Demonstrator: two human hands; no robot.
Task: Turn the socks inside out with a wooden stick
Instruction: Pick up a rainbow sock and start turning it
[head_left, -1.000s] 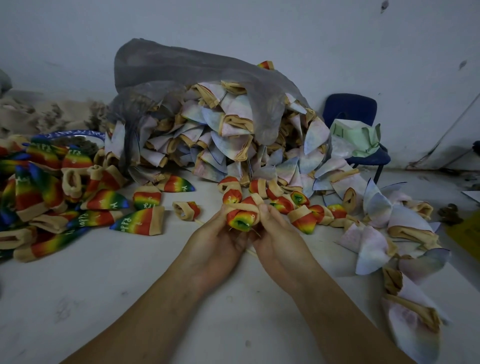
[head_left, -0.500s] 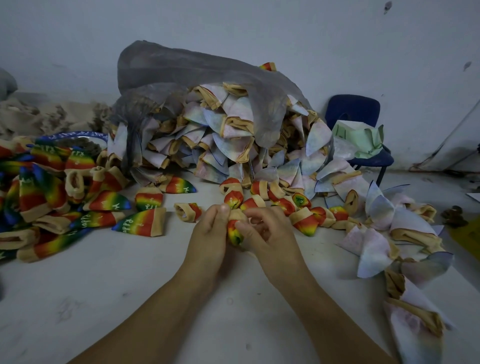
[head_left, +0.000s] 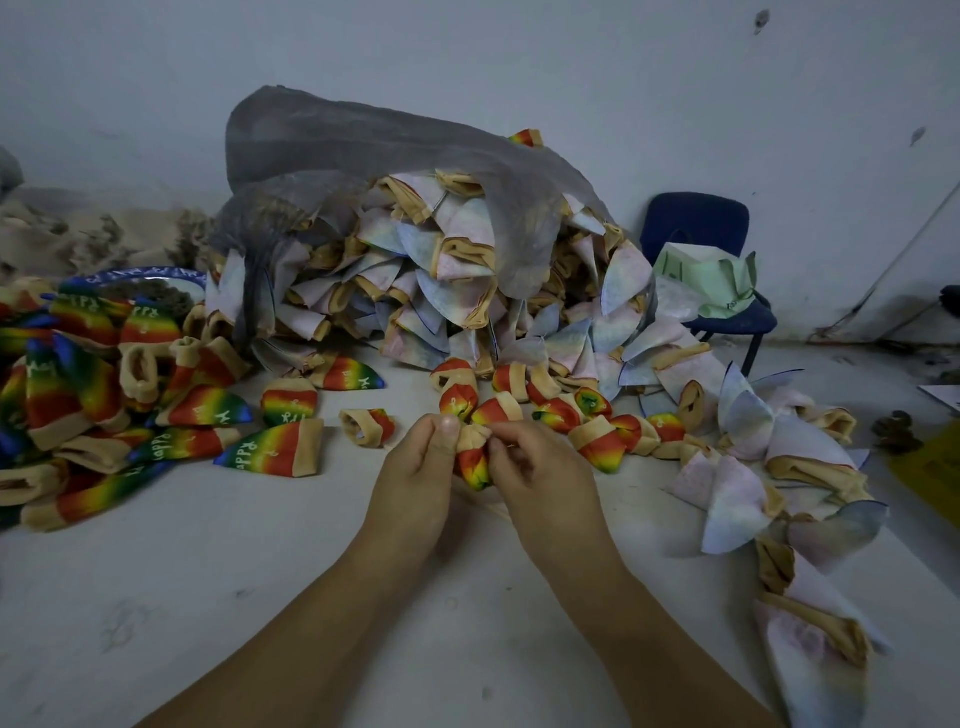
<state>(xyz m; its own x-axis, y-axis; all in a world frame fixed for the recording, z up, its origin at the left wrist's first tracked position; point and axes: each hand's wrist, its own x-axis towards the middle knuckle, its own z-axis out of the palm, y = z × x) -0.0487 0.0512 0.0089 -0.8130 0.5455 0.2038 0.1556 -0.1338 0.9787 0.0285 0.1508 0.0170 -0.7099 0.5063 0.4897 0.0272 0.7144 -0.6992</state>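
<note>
Both my left hand (head_left: 415, 470) and right hand (head_left: 543, 475) pinched the rainbow sock (head_left: 475, 467) at its cuff — fingers (head_left: 448, 427) clamped on it — to peel it over the wooden stick (head_left: 491, 506).

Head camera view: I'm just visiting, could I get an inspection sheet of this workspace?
Surface: pale, scuffed work surface.
Job's things: rainbow sock held between both hands; rainbow socks heaped left; pale socks spilling from grey bag; wooden stick not clearly seen.
Clutter: blue-rimmed dish behind left heap; yellow item at right edge.
Grippers: left hand and right hand both pinch the rainbow sock.
Cables: thin line slanting down right wall, cable or rod, cannot tell.
Surroundings: white wall; blue chair carrying pale green material.
</note>
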